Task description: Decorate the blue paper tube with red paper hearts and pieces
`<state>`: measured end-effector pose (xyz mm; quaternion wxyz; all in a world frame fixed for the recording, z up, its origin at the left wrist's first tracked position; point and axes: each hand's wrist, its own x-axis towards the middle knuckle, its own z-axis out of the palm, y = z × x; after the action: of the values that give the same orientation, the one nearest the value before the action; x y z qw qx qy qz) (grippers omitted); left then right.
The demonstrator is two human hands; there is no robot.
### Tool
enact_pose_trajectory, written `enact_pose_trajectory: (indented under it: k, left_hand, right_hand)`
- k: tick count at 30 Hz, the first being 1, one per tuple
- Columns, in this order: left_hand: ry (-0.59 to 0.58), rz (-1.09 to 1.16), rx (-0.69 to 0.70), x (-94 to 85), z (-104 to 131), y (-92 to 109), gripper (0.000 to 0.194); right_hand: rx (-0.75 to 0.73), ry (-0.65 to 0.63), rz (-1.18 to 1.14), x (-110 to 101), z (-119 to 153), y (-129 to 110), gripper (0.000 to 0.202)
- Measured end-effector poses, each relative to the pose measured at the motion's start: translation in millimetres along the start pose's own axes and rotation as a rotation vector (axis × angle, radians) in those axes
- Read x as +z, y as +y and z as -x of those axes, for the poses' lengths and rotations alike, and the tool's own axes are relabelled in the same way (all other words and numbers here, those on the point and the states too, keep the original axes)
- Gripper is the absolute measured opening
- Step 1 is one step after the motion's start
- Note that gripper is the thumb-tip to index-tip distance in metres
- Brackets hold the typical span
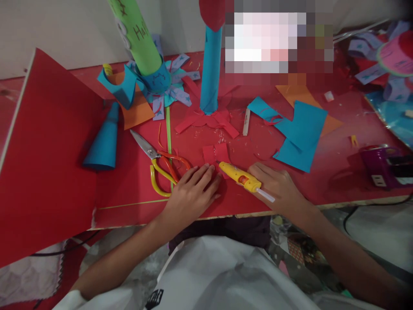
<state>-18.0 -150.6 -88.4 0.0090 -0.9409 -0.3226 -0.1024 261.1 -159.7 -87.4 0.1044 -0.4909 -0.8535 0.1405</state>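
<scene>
My right hand [274,183] is wrapped round a yellow glue gun [238,175], a clear glue stick jutting from its rear. The gun's nozzle touches or hovers just over a small red paper piece [222,151], which bears a dotted line. My left hand [193,187] lies flat, fingers spread, at the near edge of that piece. Scissors [155,157] with orange and yellow handles lie left of my left hand. Behind the red piece, a blue paper tube [210,71] stands on a red base with strips.
A green tube [143,38] and blue cone [105,142] stand left, beside a large red board [48,150]. Blue sheets [301,137], orange paper [332,125] and a purple device [383,165] are at right. The table's front edge [135,226] is near me.
</scene>
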Motion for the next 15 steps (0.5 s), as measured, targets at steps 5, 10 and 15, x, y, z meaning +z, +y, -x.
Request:
enact_pose_trajectory:
  k: [5, 10, 15]
  left_hand:
    - [0.027, -0.004, 0.005, -0.2, 0.0, -0.2, 0.035]
    - [0.022, 0.014, -0.003, 3.9, 2.3, -0.1, 0.035]
    - [0.024, 0.019, -0.009, 5.0, 3.3, 0.3, 0.034]
  right_hand:
    - [0.009, 0.013, -0.012, -0.4, 2.2, -1.6, 0.011]
    - [0.006, -0.008, -0.05, -2.1, 2.4, -1.9, 0.011]
    - [0.01, 0.007, -0.055, -2.1, 3.3, -2.6, 0.012]
